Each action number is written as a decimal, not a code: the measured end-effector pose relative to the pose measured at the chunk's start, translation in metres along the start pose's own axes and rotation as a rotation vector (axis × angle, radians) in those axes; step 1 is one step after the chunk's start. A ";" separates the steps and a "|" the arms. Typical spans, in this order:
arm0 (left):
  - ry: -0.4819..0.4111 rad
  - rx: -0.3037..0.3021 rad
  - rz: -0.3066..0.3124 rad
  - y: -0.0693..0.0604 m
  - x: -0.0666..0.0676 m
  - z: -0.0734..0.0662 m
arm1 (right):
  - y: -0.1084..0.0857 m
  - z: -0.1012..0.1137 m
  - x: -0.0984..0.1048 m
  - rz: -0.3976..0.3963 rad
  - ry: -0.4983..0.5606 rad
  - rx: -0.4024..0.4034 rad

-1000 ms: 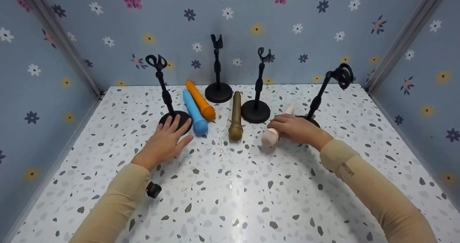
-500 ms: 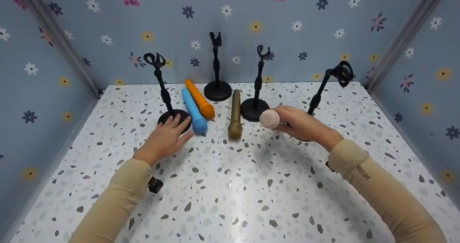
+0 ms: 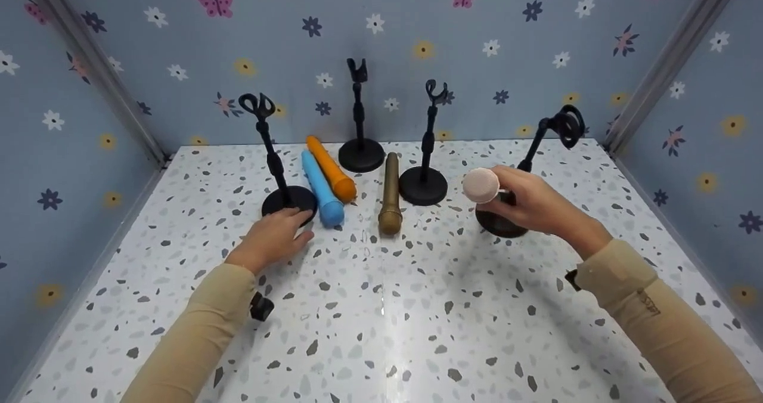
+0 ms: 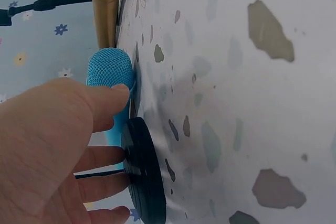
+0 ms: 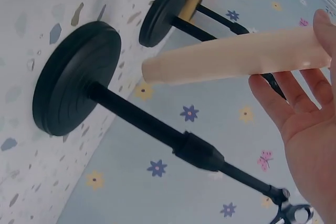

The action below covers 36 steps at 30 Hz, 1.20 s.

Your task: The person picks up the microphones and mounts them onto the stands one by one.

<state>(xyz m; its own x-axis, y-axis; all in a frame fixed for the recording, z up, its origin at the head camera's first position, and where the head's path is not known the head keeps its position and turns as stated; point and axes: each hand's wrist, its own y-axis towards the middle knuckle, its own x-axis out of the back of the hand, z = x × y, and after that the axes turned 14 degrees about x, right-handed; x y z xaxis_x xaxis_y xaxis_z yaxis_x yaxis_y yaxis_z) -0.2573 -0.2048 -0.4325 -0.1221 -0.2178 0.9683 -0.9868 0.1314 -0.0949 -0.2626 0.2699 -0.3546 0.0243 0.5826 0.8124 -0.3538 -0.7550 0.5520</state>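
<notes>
The right hand (image 3: 536, 203) grips a pale pink microphone (image 3: 480, 185) above the table, its round head toward the head camera; in the right wrist view its pale handle (image 5: 210, 59) points left, off the table, between fingers and thumb. Just beyond that hand stands the rightmost black stand (image 3: 503, 224), its round base (image 5: 76, 77) on the table. The left hand (image 3: 268, 239) rests its fingertips on the base of the leftmost stand (image 3: 275, 164). In the left wrist view the fingers touch the edge of that base (image 4: 143, 171), with the thumb near the blue microphone (image 4: 110, 66).
Orange (image 3: 331, 170) and blue (image 3: 322, 188) microphones lie side by side right of the left stand. A gold microphone (image 3: 390, 194) lies in the middle, between two more black stands (image 3: 360, 123) (image 3: 427, 146). Patterned walls (image 3: 381, 45) enclose the speckled table (image 3: 357, 307).
The right hand has lifted the pale pink microphone off the table, tilted it and carried it right, beside the rightmost stand. The left hand's fingers have drawn back slightly on the base.
</notes>
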 end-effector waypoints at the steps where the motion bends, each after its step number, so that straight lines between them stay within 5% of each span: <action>1: 0.001 -0.004 -0.005 0.000 0.000 -0.001 | -0.002 0.001 0.003 -0.007 -0.001 -0.012; 8: 0.011 -0.051 -0.008 0.002 0.004 -0.012 | -0.022 0.004 0.023 -0.042 -0.012 -0.068; 16: 0.023 -0.133 -0.076 0.011 0.016 -0.048 | -0.035 0.009 0.041 -0.035 -0.035 -0.193; 23: -0.030 -0.238 -0.039 0.031 0.020 -0.096 | -0.044 0.018 0.053 -0.107 -0.034 -0.310; 36: -0.045 -0.352 0.007 0.062 0.003 -0.201 | -0.058 0.023 0.065 -0.328 -0.081 -0.509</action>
<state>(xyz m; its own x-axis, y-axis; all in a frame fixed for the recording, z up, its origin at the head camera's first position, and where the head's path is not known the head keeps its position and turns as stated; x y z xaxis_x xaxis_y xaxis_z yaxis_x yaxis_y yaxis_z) -0.2976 -0.0027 -0.3893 -0.1410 -0.2575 0.9559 -0.8898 0.4564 -0.0083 -0.2193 0.3448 -0.3294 0.2718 0.7203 0.6382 -0.7181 -0.2897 0.6328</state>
